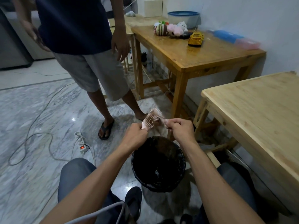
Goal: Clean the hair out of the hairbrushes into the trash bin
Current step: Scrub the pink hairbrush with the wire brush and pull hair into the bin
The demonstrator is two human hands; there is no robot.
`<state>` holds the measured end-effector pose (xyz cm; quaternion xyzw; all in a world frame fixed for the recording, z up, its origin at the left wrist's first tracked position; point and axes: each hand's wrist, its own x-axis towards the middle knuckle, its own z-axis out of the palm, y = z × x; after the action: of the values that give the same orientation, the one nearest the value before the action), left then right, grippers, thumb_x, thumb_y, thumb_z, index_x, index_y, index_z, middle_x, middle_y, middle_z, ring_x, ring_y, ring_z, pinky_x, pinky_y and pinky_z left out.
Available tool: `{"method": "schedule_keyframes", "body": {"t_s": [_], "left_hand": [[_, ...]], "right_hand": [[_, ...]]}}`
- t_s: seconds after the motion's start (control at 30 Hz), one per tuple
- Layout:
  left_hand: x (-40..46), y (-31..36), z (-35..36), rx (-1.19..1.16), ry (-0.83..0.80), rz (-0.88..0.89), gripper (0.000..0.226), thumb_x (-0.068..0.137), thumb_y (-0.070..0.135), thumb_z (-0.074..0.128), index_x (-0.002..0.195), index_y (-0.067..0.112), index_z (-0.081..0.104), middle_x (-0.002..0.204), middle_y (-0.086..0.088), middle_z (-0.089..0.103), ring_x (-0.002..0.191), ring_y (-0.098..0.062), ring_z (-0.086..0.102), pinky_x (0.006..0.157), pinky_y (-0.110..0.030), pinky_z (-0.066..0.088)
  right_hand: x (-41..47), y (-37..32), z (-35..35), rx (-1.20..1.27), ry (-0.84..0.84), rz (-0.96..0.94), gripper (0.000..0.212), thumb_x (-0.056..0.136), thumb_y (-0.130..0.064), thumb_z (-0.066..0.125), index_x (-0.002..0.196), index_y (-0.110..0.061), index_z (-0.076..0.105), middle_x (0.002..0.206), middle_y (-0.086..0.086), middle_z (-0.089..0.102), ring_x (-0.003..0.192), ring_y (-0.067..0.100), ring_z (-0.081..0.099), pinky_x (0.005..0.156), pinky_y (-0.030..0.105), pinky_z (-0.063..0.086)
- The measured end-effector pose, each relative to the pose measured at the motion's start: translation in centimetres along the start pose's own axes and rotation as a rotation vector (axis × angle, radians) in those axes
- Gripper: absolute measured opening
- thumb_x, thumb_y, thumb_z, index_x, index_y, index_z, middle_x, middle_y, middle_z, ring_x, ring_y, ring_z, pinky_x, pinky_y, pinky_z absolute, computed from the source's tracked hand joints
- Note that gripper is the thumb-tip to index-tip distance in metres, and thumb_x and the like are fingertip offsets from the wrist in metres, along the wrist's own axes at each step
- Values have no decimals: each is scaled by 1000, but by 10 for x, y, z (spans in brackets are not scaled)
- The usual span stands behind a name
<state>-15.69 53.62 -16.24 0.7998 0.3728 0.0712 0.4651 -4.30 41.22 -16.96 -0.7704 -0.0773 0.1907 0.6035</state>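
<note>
A pink hairbrush (151,119) with pale bristles is held in the air just beyond the far rim of a black trash bin (158,164) on the floor between my knees. My left hand (137,135) is closed around the brush's handle end. My right hand (178,127) pinches a dark clump of hair (159,121) at the brush's right side, touching the bristles. The bin is lined with a black bag, and dark stuff lies inside it.
A person in grey shorts and sandals (90,65) stands close ahead on the marble floor. A power strip (80,143) with cables lies left of the bin. A pale wooden table (258,110) is at my right; a darker table (191,50) with toys stands behind.
</note>
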Motion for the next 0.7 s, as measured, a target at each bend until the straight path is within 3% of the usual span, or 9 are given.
{"method": "schedule_keyframes", "body": {"t_s": [0.07,0.17,0.27,0.37,0.47,0.53,0.6,0.63,0.7], "left_hand": [[6,-4,8,-24,22,-65,33,96,31,50,94,3,68,65,-5,54,56,-25,51,55,-33,38],[19,-15,-2,-69,148,-215,39,96,32,43,97,-1,64,77,-21,63,64,-35,64,55,-34,44],[25,-34,-24,-105,186,-253,13,92,13,42,82,10,49,72,-17,49,55,-26,47,55,-37,37],[23,-38,-24,-103,155,-205,19,97,18,44,82,7,48,70,-11,45,52,-24,42,51,-35,36],[19,-33,-19,-57,75,-82,28,101,29,48,81,9,55,59,0,41,49,-20,40,54,-36,36],[15,-28,-19,4,47,18,29,100,29,49,85,7,60,58,2,42,53,-19,41,61,-38,36],[10,-20,-20,60,19,125,28,101,26,50,82,8,60,60,2,47,57,-20,46,61,-37,35],[6,-16,-20,104,12,177,28,101,24,50,77,11,58,62,1,51,60,-20,49,60,-38,35],[3,-9,-20,156,-1,253,29,101,25,51,76,13,58,68,-4,60,66,-22,55,62,-41,39]], "right_hand": [[-4,-1,3,-29,38,8,19,84,-24,78,68,-14,81,78,1,79,82,17,71,83,36,57],[-5,-3,-9,17,122,21,20,82,-23,77,65,-14,79,73,-1,78,85,20,72,88,41,58],[2,4,-28,-6,87,15,21,82,-25,78,64,-15,79,73,-1,78,87,23,73,91,47,59],[5,15,-26,-47,51,34,22,86,-30,76,69,-17,80,77,-1,79,85,22,72,89,45,60],[8,23,-15,-147,-7,57,19,95,-28,65,100,-17,80,96,2,76,78,17,64,71,32,52],[11,26,-11,-272,-71,46,39,93,-32,59,130,-23,68,125,4,68,95,20,67,82,34,56],[13,23,-8,-312,-104,45,57,90,-43,58,145,-31,54,144,4,55,119,26,62,101,45,54],[13,20,-7,-264,-131,45,58,91,-45,59,147,-32,52,145,4,55,118,25,63,98,44,55],[11,14,-5,-78,-242,44,51,98,-37,63,147,-30,53,136,5,62,91,16,69,68,29,57]]}}
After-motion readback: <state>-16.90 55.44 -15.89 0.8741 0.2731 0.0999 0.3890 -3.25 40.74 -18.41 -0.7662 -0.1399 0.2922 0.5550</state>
